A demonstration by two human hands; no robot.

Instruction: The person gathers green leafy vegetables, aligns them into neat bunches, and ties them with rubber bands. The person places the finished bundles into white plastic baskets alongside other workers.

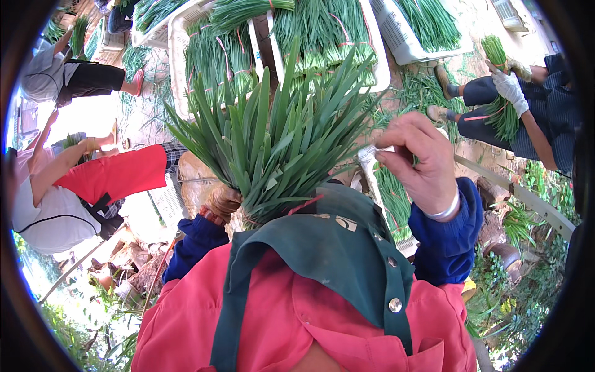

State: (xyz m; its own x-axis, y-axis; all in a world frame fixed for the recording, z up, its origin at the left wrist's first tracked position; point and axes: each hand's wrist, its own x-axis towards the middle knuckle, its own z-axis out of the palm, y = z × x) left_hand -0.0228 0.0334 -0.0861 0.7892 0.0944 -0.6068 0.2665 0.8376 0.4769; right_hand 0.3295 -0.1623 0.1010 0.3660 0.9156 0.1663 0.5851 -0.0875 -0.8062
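A large bunch of garlic chives fans out in front of my chest, its broad leaf ends pointing away from me. My left hand, in what looks like a brown glove, grips the bunch low on its left side. A pink tie shows near the base, which my dark green apron partly hides. My right hand is bare and raised just right of the leaves, fingers curled and thumb close to the index finger. Whether a leaf tip is pinched there is not clear.
White plastic crates packed with tied chive bundles stand ahead; another crate is near my right forearm. Loose leaves litter the floor. A gloved co-worker holds a bundle at right; other people are at left. A pale bar crosses the right side.
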